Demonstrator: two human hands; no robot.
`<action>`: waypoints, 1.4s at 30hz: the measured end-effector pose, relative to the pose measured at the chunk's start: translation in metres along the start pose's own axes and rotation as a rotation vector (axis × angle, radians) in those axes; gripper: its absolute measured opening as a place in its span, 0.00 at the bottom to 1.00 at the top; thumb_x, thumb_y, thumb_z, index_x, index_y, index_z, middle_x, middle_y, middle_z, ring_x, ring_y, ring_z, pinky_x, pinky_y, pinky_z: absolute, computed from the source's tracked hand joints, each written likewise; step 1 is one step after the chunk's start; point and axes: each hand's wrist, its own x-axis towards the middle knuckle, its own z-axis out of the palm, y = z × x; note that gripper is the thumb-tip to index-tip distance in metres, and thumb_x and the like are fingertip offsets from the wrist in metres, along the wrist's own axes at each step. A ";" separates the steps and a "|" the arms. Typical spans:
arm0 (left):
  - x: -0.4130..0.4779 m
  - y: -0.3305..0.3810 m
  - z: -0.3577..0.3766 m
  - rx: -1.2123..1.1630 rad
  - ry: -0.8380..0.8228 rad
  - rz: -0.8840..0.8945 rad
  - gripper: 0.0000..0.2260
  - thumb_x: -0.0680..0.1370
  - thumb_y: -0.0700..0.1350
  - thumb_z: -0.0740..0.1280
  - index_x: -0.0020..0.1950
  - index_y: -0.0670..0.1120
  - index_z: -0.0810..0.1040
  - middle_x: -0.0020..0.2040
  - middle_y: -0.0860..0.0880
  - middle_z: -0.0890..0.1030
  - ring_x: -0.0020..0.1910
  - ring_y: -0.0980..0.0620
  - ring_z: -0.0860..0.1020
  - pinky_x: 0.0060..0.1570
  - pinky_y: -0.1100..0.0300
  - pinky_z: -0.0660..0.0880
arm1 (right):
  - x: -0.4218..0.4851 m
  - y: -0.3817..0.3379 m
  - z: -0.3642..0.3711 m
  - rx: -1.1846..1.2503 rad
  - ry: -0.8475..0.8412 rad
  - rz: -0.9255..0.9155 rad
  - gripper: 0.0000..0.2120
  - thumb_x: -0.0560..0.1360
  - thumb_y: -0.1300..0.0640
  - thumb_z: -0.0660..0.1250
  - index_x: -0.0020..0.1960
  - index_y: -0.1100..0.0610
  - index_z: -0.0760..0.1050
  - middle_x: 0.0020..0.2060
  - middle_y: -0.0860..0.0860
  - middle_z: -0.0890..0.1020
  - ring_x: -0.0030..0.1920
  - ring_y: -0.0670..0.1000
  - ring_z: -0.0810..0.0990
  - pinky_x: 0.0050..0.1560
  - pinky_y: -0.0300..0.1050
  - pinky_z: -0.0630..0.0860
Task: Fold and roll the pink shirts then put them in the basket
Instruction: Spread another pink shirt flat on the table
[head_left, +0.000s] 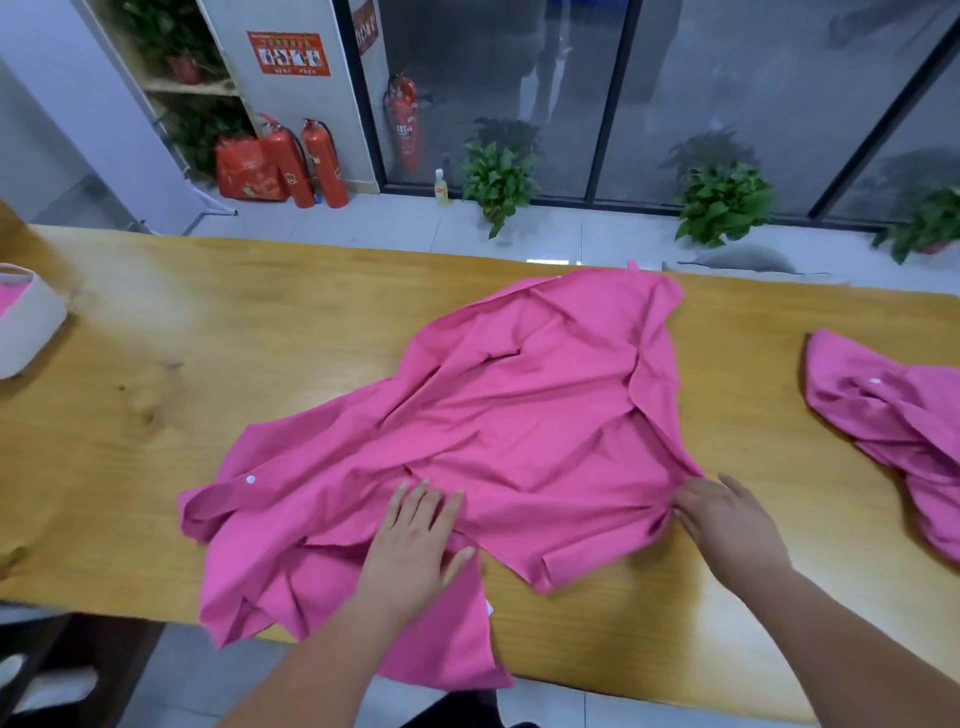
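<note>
A pink shirt (519, 415) lies spread and wrinkled across the middle of the wooden table (156, 364), its lower part hanging over the near edge. My left hand (415, 540) rests flat on the shirt's near part with fingers straight. At the shirt's right edge my right hand (727, 525) touches the fabric where it bunches; whether the fingers pinch the cloth is hidden. A second pink shirt (893, 431) lies crumpled at the table's right end. The white basket (28, 322) stands at the far left edge, with pink cloth inside.
Beyond the table, potted plants (498, 182) stand on the tiled floor along a glass wall. Red fire extinguishers (311, 161) stand at the back left. A grey cushion (743, 260) lies behind the table's far edge.
</note>
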 end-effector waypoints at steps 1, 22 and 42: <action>0.001 0.008 -0.001 -0.008 0.008 0.000 0.33 0.83 0.67 0.58 0.82 0.48 0.67 0.76 0.41 0.73 0.79 0.39 0.66 0.81 0.40 0.55 | -0.005 0.005 -0.005 0.011 0.028 -0.002 0.06 0.75 0.54 0.76 0.48 0.44 0.81 0.46 0.43 0.82 0.52 0.50 0.84 0.68 0.56 0.72; -0.006 0.247 0.000 0.074 -0.118 0.150 0.21 0.81 0.63 0.64 0.67 0.51 0.76 0.71 0.49 0.72 0.74 0.44 0.66 0.79 0.44 0.58 | -0.160 0.046 0.010 0.219 -0.130 0.141 0.15 0.78 0.50 0.70 0.64 0.43 0.81 0.66 0.46 0.78 0.69 0.54 0.74 0.62 0.52 0.77; -0.019 0.246 0.005 -0.180 -0.049 -0.176 0.11 0.85 0.50 0.60 0.65 0.51 0.75 0.68 0.53 0.77 0.68 0.49 0.72 0.67 0.51 0.70 | -0.193 0.083 0.009 0.343 -0.148 0.371 0.18 0.83 0.49 0.64 0.72 0.46 0.73 0.69 0.45 0.75 0.68 0.52 0.71 0.61 0.49 0.76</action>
